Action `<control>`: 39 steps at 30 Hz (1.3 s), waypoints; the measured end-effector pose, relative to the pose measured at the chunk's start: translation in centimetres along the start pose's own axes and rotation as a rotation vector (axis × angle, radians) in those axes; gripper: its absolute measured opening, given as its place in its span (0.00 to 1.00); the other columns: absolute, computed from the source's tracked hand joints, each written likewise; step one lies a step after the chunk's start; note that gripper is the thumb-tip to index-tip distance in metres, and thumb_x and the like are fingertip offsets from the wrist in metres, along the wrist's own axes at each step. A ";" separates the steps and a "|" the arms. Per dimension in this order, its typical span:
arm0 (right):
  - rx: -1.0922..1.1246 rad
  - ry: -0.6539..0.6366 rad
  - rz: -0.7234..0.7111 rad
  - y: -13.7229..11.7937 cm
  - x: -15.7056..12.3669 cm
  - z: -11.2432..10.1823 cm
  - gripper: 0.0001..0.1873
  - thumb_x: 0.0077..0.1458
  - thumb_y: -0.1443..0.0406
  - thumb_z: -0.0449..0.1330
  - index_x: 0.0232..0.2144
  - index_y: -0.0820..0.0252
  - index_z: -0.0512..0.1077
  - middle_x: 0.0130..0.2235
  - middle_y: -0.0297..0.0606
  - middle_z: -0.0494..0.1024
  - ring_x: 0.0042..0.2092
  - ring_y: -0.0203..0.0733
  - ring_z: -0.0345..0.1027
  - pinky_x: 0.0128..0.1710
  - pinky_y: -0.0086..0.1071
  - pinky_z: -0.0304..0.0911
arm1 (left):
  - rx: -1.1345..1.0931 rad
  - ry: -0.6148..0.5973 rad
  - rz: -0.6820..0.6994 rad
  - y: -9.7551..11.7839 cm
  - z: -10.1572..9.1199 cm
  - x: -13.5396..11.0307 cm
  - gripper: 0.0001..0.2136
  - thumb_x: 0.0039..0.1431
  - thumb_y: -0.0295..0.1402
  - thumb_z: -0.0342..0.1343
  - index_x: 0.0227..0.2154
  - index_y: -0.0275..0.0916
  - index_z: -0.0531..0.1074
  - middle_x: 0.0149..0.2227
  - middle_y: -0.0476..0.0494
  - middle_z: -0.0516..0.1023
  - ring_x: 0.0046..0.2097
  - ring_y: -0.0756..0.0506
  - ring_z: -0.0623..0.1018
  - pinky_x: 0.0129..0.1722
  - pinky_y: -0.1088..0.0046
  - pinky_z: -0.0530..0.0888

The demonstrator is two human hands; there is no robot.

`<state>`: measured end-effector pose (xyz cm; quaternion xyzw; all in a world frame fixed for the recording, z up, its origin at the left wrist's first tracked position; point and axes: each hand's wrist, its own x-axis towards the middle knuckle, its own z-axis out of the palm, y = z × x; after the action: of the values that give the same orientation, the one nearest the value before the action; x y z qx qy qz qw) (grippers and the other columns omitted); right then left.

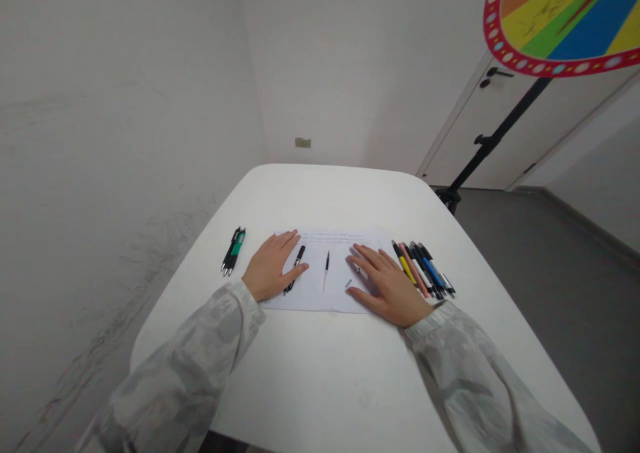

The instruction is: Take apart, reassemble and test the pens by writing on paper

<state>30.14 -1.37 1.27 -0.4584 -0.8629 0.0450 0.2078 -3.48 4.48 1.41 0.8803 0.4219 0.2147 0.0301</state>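
Observation:
A white sheet of paper lies on the white table. My left hand rests flat on the paper's left edge, fingers stretched out, with a black pen barrel just right of it. My right hand lies flat on the paper's right side, fingers spread. Between the hands lie a thin pen refill and a small spring-like part. Neither hand holds anything.
Two pens, one green, lie left of the paper. A row of several pens lies right of my right hand. A colourful wheel on a black stand is at the back right, before a door.

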 end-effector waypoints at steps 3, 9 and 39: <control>0.020 -0.003 -0.046 -0.2 0.1 -0.3 0.27 0.70 0.53 0.63 0.66 0.52 0.72 0.74 0.50 0.66 0.75 0.60 0.60 0.74 0.66 0.54 | -0.031 0.030 0.059 0.9 -0.7 0.2 0.37 0.69 0.56 0.60 0.73 0.42 0.62 0.74 0.31 0.65 0.74 0.31 0.67 0.76 0.41 0.60; 0.085 0.051 -0.119 -0.5 0.3 -0.5 0.13 0.70 0.61 0.63 0.54 0.50 0.81 0.69 0.47 0.75 0.71 0.58 0.67 0.73 0.68 0.56 | -0.124 -0.007 0.211 3.2 -1.5 0.8 0.49 0.50 0.65 0.71 0.70 0.45 0.68 0.72 0.30 0.68 0.71 0.27 0.70 0.73 0.39 0.63; -0.256 -0.267 -0.139 -4.4 5.7 -3.3 0.05 0.52 0.69 0.69 0.27 0.56 0.79 0.34 0.45 0.84 0.40 0.52 0.76 0.45 0.45 0.65 | 0.200 -0.441 -0.145 8.8 -2.2 6.6 0.13 0.64 0.42 0.61 0.34 0.38 0.84 0.38 0.33 0.86 0.44 0.33 0.86 0.45 0.56 0.79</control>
<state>25.24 0.33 7.27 -0.4105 -0.9110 -0.0192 0.0338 5.71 3.52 7.82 0.8720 0.4863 -0.0278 0.0494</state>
